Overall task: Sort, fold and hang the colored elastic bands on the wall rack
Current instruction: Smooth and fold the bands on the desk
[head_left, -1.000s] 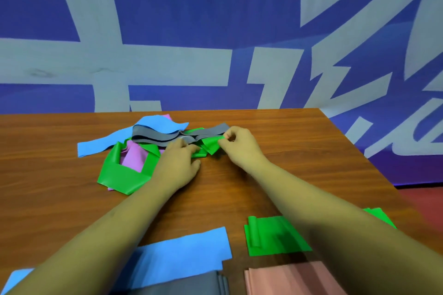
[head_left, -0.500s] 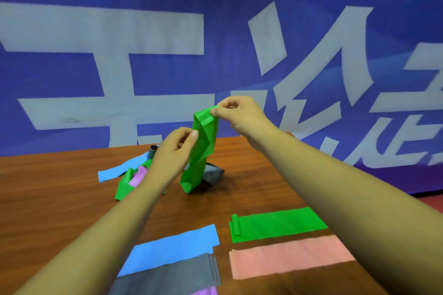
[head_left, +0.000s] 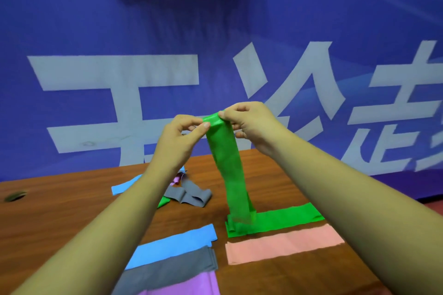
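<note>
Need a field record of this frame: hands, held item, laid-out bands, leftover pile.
left hand: pinches top edge of held green band
right hand: pinches same top edge
held green band: hangs down, lower end at flat green band
laid flat, near: blue band, gray band, purple band, pink band
leftover pile: farther back on table
</note>
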The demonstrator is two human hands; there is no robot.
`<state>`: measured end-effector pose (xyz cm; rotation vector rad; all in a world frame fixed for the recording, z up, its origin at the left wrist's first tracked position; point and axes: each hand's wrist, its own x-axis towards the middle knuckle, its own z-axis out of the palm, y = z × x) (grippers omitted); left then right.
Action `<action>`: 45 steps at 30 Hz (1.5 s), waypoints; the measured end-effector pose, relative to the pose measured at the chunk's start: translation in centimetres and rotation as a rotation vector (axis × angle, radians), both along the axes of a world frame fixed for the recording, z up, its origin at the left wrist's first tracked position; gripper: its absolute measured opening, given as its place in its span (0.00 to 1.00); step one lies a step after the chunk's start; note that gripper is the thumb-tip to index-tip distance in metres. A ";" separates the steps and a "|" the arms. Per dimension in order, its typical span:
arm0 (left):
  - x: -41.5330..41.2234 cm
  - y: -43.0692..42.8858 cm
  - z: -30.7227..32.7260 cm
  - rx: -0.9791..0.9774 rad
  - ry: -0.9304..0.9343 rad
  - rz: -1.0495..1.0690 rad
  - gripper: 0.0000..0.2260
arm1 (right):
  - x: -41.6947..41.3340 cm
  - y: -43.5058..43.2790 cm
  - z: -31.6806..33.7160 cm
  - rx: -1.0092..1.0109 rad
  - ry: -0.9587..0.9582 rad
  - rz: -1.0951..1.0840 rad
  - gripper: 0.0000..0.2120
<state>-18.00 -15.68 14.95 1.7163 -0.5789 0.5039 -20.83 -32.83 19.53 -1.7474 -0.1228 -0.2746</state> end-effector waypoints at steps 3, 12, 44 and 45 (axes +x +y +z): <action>-1.1 0.3 0.6 -0.039 0.072 -0.021 0.03 | -1.7 0.0 -0.6 0.086 0.024 0.043 0.08; -3.5 1.2 0.9 -0.070 0.160 -0.092 0.10 | -3.9 0.7 -1.7 0.128 -0.017 0.012 0.08; -4.2 0.3 -4.8 0.028 0.353 -0.280 0.06 | -2.7 0.5 2.1 -0.505 -0.012 0.089 0.04; -4.1 0.4 -5.4 0.043 0.384 -0.308 0.07 | -2.5 0.4 2.3 -0.518 -0.020 0.061 0.04</action>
